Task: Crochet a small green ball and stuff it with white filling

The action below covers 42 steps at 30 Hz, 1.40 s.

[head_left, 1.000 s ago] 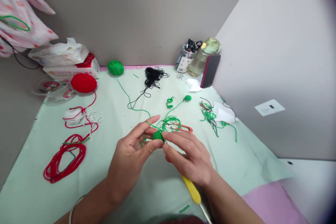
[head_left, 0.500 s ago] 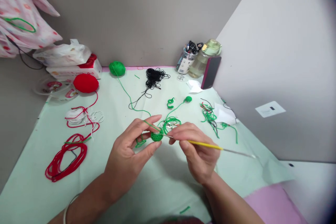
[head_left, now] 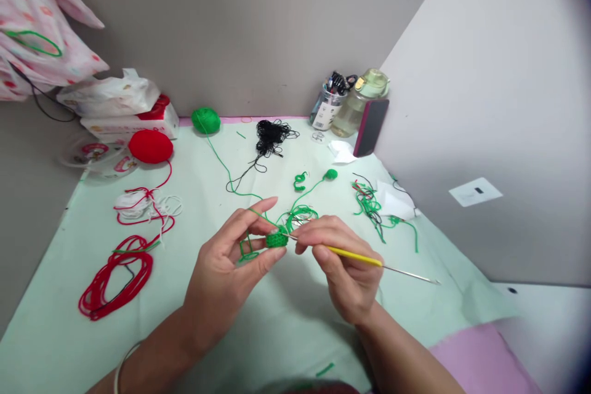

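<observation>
My left hand [head_left: 231,268] pinches a small green crochet piece [head_left: 276,239] between thumb and fingers, with green yarn running over the raised index finger. My right hand [head_left: 344,268] grips a yellow-handled crochet hook [head_left: 369,260]; its metal tip sits in the green piece and its long metal end points right. The green strand leads back across the pale green table cover [head_left: 207,332] to a green yarn ball [head_left: 205,120] by the wall.
A red yarn ball [head_left: 150,146], red yarn loops [head_left: 115,277] and white thread [head_left: 148,203] lie at left. Black thread tangle [head_left: 270,133], pen jar [head_left: 329,104], bottle [head_left: 360,101] and phone [head_left: 370,126] stand at the back. Green scraps [head_left: 373,206] lie right.
My right hand turned the hook from pointing down towards me to lying sideways with its end to the right. The green piece rotated slightly in my left fingers.
</observation>
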{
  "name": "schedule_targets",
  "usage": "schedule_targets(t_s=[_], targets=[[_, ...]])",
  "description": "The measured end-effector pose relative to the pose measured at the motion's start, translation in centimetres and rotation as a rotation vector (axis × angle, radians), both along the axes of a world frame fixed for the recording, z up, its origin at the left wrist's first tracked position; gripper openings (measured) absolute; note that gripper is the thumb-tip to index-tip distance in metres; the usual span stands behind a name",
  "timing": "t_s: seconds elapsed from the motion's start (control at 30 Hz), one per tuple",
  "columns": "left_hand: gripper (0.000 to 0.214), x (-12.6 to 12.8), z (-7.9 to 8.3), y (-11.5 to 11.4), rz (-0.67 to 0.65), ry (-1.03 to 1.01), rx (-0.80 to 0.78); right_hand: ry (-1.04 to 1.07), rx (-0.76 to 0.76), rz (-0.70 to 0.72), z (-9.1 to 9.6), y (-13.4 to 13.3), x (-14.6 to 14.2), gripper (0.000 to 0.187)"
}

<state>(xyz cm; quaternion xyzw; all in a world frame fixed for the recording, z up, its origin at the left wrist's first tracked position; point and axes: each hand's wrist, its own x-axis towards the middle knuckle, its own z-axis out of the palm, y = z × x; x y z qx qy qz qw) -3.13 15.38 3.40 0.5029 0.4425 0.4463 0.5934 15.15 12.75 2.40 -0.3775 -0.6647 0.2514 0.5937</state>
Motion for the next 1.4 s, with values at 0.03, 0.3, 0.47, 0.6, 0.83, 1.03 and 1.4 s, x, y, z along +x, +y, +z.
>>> schedule_targets(t_s=[0.03,0.3,0.47,0.6,0.83,1.03,1.4], targets=[[0.047,0.0,-0.1,-0.1,0.007,0.007,0.028,0.004,-0.003,0.006,0.0,0.0,0.0,0.022],[0.062,0.0,-0.9,-0.6,0.009,0.083,0.329,0.004,-0.034,-0.008,0.4,0.0,0.0,0.02],[0.067,-0.1,-1.1,-0.7,0.033,0.166,0.413,0.064,-0.041,-0.022,0.3,0.0,0.0,0.021],[0.062,-0.4,-1.2,-0.6,0.037,0.189,0.403,0.051,-0.003,-0.025,0.2,0.0,0.2,0.023],[0.053,-0.3,-0.9,-0.3,0.035,0.134,0.294,-0.052,0.085,-0.043,0.6,0.1,0.4,0.024],[0.053,0.2,-0.4,-0.4,0.079,0.066,0.054,-0.275,0.25,-0.067,0.1,0.1,0.3,0.027],[0.061,0.3,-0.2,0.2,-0.202,-0.407,-0.479,-0.502,0.308,-0.137,-0.6,-1.0,0.3,0.043]])
